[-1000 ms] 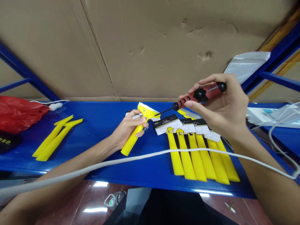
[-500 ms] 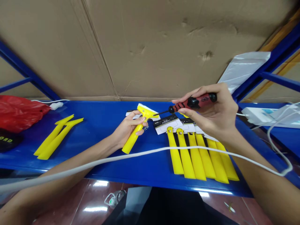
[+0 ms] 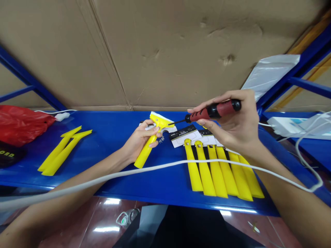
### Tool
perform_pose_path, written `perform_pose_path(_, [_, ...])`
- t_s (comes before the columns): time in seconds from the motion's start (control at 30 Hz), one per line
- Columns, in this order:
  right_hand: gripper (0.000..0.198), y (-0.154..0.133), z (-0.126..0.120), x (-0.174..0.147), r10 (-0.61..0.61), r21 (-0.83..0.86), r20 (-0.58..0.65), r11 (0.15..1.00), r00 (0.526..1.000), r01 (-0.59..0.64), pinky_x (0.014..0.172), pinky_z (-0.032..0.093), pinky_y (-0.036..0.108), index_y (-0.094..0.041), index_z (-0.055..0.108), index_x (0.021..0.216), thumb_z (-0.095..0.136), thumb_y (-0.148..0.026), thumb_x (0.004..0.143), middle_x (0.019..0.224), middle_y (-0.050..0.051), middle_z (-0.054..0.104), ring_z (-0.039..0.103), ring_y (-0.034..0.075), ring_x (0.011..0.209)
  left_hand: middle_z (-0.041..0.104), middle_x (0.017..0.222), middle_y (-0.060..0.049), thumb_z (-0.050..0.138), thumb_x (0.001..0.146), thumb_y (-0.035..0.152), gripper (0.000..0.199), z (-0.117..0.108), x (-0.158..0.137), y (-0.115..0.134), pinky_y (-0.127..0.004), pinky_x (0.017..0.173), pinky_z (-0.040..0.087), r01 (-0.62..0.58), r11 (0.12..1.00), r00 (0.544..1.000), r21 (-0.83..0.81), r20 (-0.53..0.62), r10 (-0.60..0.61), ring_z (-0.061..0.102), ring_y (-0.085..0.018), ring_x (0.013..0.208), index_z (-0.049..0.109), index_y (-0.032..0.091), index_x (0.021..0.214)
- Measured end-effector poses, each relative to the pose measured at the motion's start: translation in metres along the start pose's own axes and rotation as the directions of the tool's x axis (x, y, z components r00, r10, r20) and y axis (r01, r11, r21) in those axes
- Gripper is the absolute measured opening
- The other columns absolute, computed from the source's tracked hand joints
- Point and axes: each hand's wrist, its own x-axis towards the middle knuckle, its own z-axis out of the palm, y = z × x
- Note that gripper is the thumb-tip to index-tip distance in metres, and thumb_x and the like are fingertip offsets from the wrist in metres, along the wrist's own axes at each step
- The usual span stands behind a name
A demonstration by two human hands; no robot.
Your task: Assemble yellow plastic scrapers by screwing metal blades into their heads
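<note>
My left hand [image 3: 142, 139] is closed round the handle of a yellow scraper [image 3: 144, 153], whose wide head with a pale edge points up and away. In my right hand [image 3: 239, 119] is a screwdriver [image 3: 226, 108] with a red and black grip. Its thin shaft slants left, and the tip meets the right side of the scraper's head; the screw there is too small to make out. Printed cards [image 3: 186, 136] lie on the blue table behind several yellow handles [image 3: 208, 170], set side by side below my right hand.
Two more yellow scraper parts [image 3: 60, 153] lie at the left, by a red plastic bag [image 3: 23, 124]. A white cable [image 3: 165, 165] crosses in front of my arms. A white power strip [image 3: 284, 125] is at the right, cardboard [image 3: 165, 58] behind.
The screwdriver's grip has turned a little in my right hand, its markings now facing elsewhere. Scraper and both hands have shifted only very slightly.
</note>
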Motion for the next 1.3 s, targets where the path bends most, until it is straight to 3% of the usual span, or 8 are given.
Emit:
perform_pose_path(0.17, [0.057,0.004,0.002,-0.006,0.008,-0.087,0.000,0.996,1.000,-0.008,0.097,0.075,0.056,-0.040,0.065,0.131,0.100,-0.028,0.088,0.116,0.000,0.081,0.087,0.032,0.106,0.068,0.101,-0.005,0.086,0.084,0.001,0.042,-0.002,0.002,-0.002,-0.015,0.044,0.038,0.040,0.999,0.999,0.005,-0.011,-0.040,0.067,-0.013,0.072,0.058,0.021,0.109])
perform_pose_path(0.33, [0.056,0.001,0.003,-0.004,0.059,-0.090,-0.068,0.994,0.996,-0.065,0.098,0.075,0.055,-0.039,0.067,0.129,0.103,-0.031,0.085,0.121,0.002,0.079,0.085,0.032,0.109,0.068,0.103,-0.005,0.088,0.084,0.004,0.042,-0.002,0.004,-0.001,-0.015,0.044,0.037,-0.007,0.999,1.000,0.034,-0.019,0.008,0.067,-0.012,0.074,0.059,0.021,0.109])
perform_pose_path(0.43, [0.049,-0.002,0.003,-0.001,0.078,-0.138,-0.133,0.986,0.988,-0.096,0.089,0.077,0.049,-0.036,0.072,0.123,0.103,-0.031,0.086,0.117,0.003,0.079,0.085,0.030,0.105,0.071,0.107,-0.006,0.089,0.085,0.007,0.041,-0.003,0.006,0.000,-0.016,0.045,0.037,-0.034,0.997,0.999,0.074,-0.011,0.035,0.067,-0.013,0.076,0.060,0.020,0.110])
perform_pose_path(0.57, [0.050,-0.002,0.007,-0.001,0.069,-0.107,-0.101,0.991,0.992,-0.080,0.079,0.077,0.040,-0.036,0.068,0.133,0.095,-0.022,0.093,0.112,0.002,0.081,0.086,0.027,0.104,0.073,0.109,-0.008,0.090,0.086,0.010,0.041,-0.005,0.010,0.000,-0.016,0.044,0.037,-0.042,0.992,0.999,0.117,-0.012,0.043,0.067,-0.013,0.076,0.059,0.021,0.111])
perform_pose_path(0.77, [0.043,-0.002,0.007,-0.003,0.133,-0.015,-0.087,0.991,0.987,-0.135,0.098,0.076,0.054,-0.035,0.066,0.126,0.094,-0.029,0.094,0.122,0.004,0.080,0.084,0.032,0.115,0.074,0.104,-0.008,0.094,0.088,0.016,0.043,-0.008,0.011,-0.002,-0.016,0.044,0.037,-0.054,0.986,0.999,0.155,0.004,0.054,0.068,-0.013,0.074,0.058,0.022,0.110])
perform_pose_path(1.0, [0.029,-0.002,0.006,-0.001,0.152,-0.092,-0.137,0.982,0.979,-0.166,0.089,0.077,0.048,-0.033,0.073,0.116,0.094,-0.029,0.096,0.107,0.001,0.083,0.087,0.028,0.100,0.075,0.103,-0.008,0.091,0.088,0.015,0.043,-0.007,0.012,-0.003,-0.017,0.043,0.036,-0.041,0.983,0.999,0.181,-0.007,0.043,0.066,-0.014,0.072,0.055,0.023,0.110])
perform_pose_path(1.3, [0.042,-0.007,-0.002,0.004,0.120,0.023,-0.044,0.993,0.992,-0.119,0.099,0.075,0.056,-0.034,0.070,0.126,0.095,-0.028,0.092,0.125,0.005,0.084,0.084,0.034,0.119,0.070,0.105,-0.007,0.091,0.087,0.008,0.041,-0.008,0.008,-0.002,-0.015,0.044,0.035,0.024,0.998,1.000,0.049,0.018,-0.025,0.066,-0.011,0.075,0.057,0.020,0.108])
